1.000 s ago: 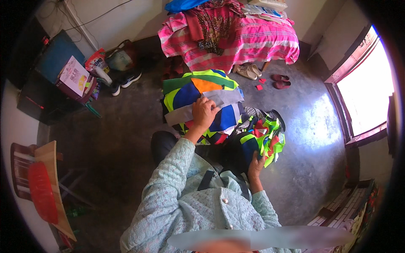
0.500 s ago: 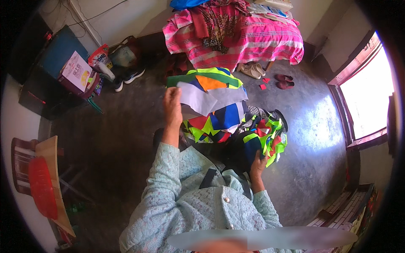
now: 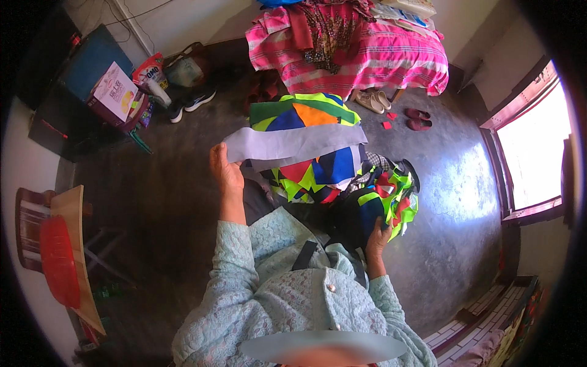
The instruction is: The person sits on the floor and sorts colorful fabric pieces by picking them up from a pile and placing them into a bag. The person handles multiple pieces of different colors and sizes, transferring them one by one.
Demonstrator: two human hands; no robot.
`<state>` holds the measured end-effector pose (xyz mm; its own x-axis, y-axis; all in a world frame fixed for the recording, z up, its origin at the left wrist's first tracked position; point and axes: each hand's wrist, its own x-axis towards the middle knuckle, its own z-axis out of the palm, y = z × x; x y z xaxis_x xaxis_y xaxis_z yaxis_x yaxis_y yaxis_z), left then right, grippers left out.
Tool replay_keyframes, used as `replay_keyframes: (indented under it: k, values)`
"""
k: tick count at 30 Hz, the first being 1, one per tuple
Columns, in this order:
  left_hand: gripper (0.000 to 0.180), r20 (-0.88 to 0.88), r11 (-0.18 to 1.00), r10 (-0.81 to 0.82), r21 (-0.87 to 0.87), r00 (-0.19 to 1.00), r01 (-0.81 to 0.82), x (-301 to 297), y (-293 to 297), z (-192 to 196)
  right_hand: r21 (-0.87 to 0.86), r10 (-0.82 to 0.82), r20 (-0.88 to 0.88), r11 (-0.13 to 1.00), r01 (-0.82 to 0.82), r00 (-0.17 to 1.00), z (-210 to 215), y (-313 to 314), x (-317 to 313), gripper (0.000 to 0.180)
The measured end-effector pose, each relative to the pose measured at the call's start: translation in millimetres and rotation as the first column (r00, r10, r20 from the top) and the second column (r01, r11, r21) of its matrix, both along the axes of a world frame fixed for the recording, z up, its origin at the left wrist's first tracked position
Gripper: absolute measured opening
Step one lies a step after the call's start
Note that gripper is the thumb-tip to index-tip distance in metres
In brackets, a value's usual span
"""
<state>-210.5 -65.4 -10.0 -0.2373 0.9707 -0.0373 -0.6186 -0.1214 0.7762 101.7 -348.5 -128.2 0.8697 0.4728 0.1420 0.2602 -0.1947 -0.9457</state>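
Observation:
My left hand (image 3: 227, 169) pinches the left end of a long pale grey fabric strip (image 3: 293, 143). The strip stretches rightward across a heap of coloured cloth pieces (image 3: 328, 119), in green, orange, blue and neon yellow. Low on the right, my right hand (image 3: 378, 240) has its fingers bent at the edge of a dark blue piece of cloth (image 3: 370, 215) by my knee. Its fingertips are partly hidden, so I cannot make out whether it grips the cloth. Beside it lies a bunch of neon yellow and red scraps (image 3: 400, 205).
A bed or table with a pink checked cover (image 3: 391, 58) stands at the far side. Beige shoes (image 3: 370, 101) and dark red shoes (image 3: 419, 119) rest on the floor. At left are a red stool (image 3: 60, 262) and a box (image 3: 115, 92); a bright window (image 3: 533, 140) is at right.
My left hand has moved left and slightly down, drawing the grey strip out flatter across the heap. My right hand has stayed nearly in place.

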Motion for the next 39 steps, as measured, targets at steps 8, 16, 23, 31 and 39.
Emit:
replay_keyframes:
  k: [8, 16, 23, 31, 39]
  values:
    - [0.031, -0.073, 0.99, 0.011, -0.14, 0.997, -0.021, -14.0, 4.4, -20.4, -0.049, -0.036, 0.036, 0.998, 0.038, 0.999, -1.5, -0.9, -0.8, 0.026]
    - [0.035, -0.847, 0.98, 0.172, 0.094, 0.503, -0.176, -3.6, 2.0, -72.1, -0.015, -0.043, -0.011, 0.999, 0.043, 0.999, 8.8, 1.0, -4.3, 0.033]
    - [0.026, -0.876, 0.882, 0.226, 0.37, 0.427, 0.293, 82.8, -34.6, -21.4, 0.056, -0.058, -0.162, 0.996, 0.068, 0.985, 15.4, -2.0, -6.9, 0.031]
    - [0.015, -0.875, 0.686, -0.244, 0.148, 0.417, 0.712, 146.5, -115.9, -27.4, 0.298, 0.041, -0.449, 0.949, 0.107, 0.892, 26.2, -1.9, -1.7, 0.029]
    - [0.027, -0.817, 0.522, -0.509, -0.044, 0.27, 0.852, 159.9, -150.4, -26.7, 0.392, 0.285, -0.559, 0.918, -0.055, 0.779, 51.0, -7.9, -8.5, 0.031]
